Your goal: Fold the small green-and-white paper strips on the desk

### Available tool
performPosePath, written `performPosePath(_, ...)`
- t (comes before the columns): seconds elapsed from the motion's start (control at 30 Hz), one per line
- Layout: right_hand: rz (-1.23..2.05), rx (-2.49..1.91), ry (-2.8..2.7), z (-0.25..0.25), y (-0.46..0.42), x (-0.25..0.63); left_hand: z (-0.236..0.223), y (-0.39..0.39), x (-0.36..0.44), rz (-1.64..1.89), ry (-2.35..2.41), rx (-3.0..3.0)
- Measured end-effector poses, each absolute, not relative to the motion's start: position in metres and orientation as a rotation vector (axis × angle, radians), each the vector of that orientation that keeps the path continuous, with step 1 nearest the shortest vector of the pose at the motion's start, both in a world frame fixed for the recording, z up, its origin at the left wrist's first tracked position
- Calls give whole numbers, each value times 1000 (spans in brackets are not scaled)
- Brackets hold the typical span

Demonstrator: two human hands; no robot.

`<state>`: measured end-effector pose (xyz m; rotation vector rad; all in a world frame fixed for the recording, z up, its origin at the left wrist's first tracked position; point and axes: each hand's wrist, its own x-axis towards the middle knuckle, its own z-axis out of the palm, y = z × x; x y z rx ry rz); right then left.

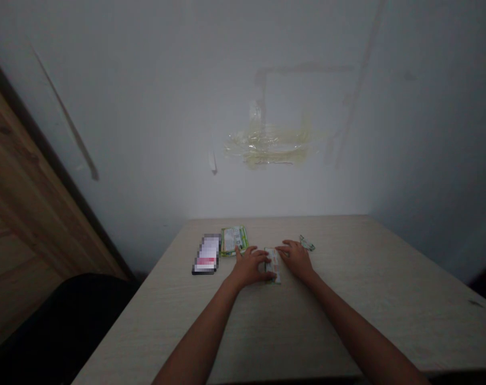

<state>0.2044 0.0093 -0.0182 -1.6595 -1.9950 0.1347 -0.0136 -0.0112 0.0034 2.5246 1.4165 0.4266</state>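
Note:
A small pale sachet (273, 265) lies on the light wooden table (347, 299) between my two hands. My left hand (249, 266) rests on the table with its thumb and fingers closed on the sachet's left edge. My right hand (297, 258) touches the sachet's right edge, its fingers bent over it. A green and white packet (233, 239) lies flat just beyond my left hand. A small torn piece of wrapper (307, 243) sits beside my right hand's far side.
A phone (207, 254) lies face up to the left of the green packet. The table stands against a white wall with yellowed tape marks (269, 145). A wooden panel (22, 214) leans at the left, with a dark shape (58, 321) below it.

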Motion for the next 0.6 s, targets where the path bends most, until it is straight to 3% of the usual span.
performPosePath(0.6, 175, -1382, -2061, -25, 1, 216, -3, -12, -11, 573, 1505, 2646)
